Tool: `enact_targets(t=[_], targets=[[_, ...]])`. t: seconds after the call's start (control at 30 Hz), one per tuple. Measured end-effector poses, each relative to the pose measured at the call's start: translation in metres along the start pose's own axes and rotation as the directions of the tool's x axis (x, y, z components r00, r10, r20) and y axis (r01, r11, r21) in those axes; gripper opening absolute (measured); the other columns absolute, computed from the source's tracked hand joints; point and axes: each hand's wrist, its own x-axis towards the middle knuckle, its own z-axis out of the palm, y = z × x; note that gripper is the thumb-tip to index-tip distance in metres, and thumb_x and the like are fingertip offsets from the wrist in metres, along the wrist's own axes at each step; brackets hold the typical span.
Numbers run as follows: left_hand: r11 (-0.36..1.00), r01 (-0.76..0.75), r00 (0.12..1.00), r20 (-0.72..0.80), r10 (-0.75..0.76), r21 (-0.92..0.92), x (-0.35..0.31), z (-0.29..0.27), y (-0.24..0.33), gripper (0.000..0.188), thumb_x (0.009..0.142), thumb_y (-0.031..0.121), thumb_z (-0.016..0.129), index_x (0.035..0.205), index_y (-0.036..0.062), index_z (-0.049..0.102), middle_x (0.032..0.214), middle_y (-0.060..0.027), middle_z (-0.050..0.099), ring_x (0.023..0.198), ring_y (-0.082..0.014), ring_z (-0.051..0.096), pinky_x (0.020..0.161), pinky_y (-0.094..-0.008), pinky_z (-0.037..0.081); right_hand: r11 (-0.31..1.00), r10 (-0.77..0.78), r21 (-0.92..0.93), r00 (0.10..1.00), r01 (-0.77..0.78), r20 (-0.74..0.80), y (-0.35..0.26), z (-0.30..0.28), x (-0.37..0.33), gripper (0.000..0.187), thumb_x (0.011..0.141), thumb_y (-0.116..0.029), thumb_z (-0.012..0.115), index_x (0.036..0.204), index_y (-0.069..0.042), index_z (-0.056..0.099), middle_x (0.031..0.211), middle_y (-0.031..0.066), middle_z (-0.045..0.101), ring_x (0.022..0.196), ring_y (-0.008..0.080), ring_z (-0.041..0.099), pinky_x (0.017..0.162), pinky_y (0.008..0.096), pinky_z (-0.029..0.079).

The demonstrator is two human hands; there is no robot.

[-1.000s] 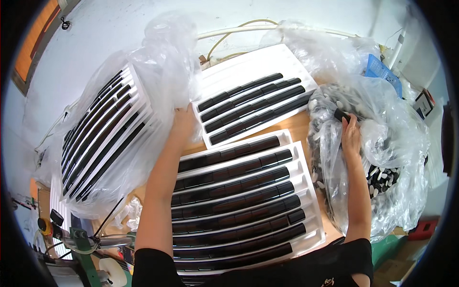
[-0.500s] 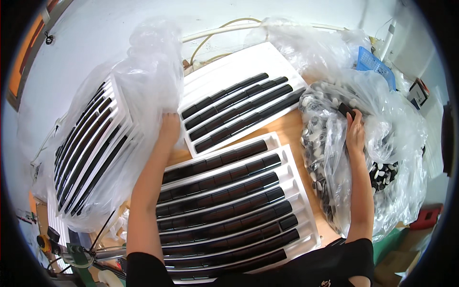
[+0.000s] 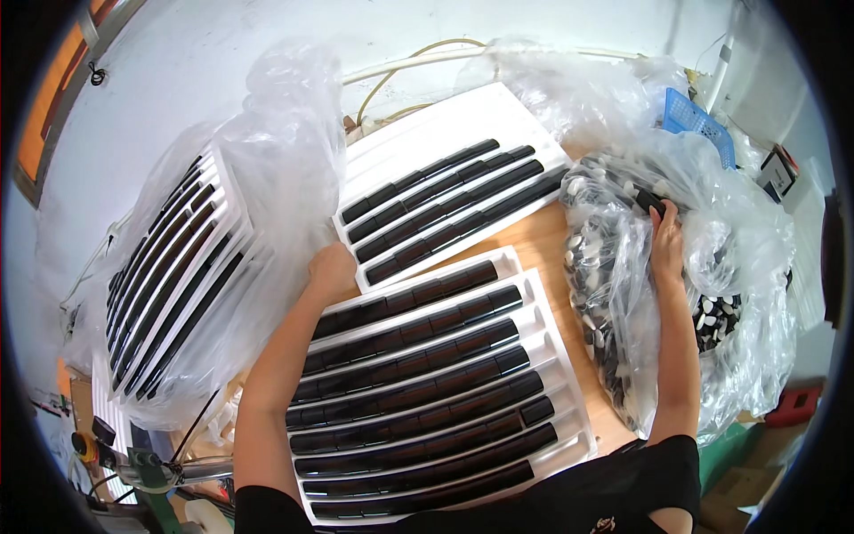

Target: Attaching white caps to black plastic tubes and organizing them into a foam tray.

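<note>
Nearer to the body than half a second ago, the left hand (image 3: pixel 333 269) has come down along the edge of the clear plastic bag on the left (image 3: pixel 294 169), while the right hand (image 3: pixel 667 245) has hardly shifted. In the head view, the left hand is now just beside the near left corner of the rear white slotted tray (image 3: pixel 471 116); its fingers are curled and mostly hidden, so I cannot tell whether it grips anything. The right hand pinches a small black block (image 3: pixel 650 203) at its fingertips, above the clear plastic bag on the right (image 3: pixel 623 285), which holds many loose black and white pieces (image 3: pixel 716 320). Four rows of black blocks lie on the rear tray's nearer part. Closer to the body, the front white slotted tray (image 3: pixel 567 400) carries more long rows of joined black blocks (image 3: pixel 414 387). Further filled trays (image 3: pixel 233 209) stand tilted within the left bag. Bare wooden tabletop (image 3: pixel 534 240) shows between rear and front trays, and a blue perforated basket (image 3: pixel 698 129) sits behind the right bag.
</note>
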Motion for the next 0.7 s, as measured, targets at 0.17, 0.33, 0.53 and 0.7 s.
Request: enact_targets(t=[0.17, 0.33, 0.53, 0.7], targets=[[0.807, 0.249, 0.967, 0.182, -0.178, -0.535, 0.022, 0.018, -0.019, 0.028, 0.079, 0.019, 0.052, 0.082, -0.0064, 0.063, 0.076, -0.0211, 0.064, 0.069, -0.0324, 0.062, 0.063, -0.0401, 0.047, 0.998, -0.043, -0.053, 0.998, 0.041, -0.045, 0.006, 0.006, 0.002, 0.023, 0.089, -0.014, 0.055, 0.107, -0.003, 0.047, 0.077, 0.0237, 0.060, 0.070, 0.0384, 0.060, 0.056, 0.0408, 0.046], [0.562, 0.306, 0.951, 0.225, -0.210, -0.768, 0.007, 0.009, 0.002, 0.024, 0.081, 0.016, 0.054, 0.089, -0.0046, 0.062, 0.082, -0.0136, 0.064, 0.071, -0.0244, 0.062, 0.062, -0.0357, 0.046, 1.000, -0.026, 0.015, 0.999, 0.027, -0.044, 0.003, 0.008, -0.001, 0.023, 0.088, -0.012, 0.055, 0.108, -0.003, 0.048, 0.081, 0.0225, 0.061, 0.074, 0.0370, 0.060, 0.060, 0.0393, 0.046], [0.158, 0.370, 0.915, 0.330, -0.231, -0.916, -0.002, 0.003, 0.025, 0.032, 0.085, 0.015, 0.054, 0.111, -0.0036, 0.053, 0.095, -0.0133, 0.060, 0.082, -0.0230, 0.060, 0.075, -0.0350, 0.049, 0.994, -0.076, 0.068, 0.993, 0.083, -0.091, 0.005, 0.005, -0.001, 0.024, 0.088, -0.012, 0.056, 0.108, -0.002, 0.047, 0.081, 0.0219, 0.061, 0.072, 0.0365, 0.060, 0.060, 0.0383, 0.047], [0.035, 0.231, 0.928, 0.210, -0.307, -0.972, 0.016, 0.035, -0.001, 0.032, 0.089, 0.016, 0.051, 0.116, -0.0017, 0.049, 0.107, -0.0144, 0.056, 0.094, -0.0233, 0.057, 0.079, -0.0359, 0.048, 0.984, -0.020, 0.176, 0.998, 0.029, -0.055, -0.001, 0.007, -0.004, 0.025, 0.088, -0.011, 0.055, 0.110, -0.002, 0.047, 0.086, 0.0228, 0.060, 0.077, 0.0365, 0.060, 0.067, 0.0382, 0.046]])
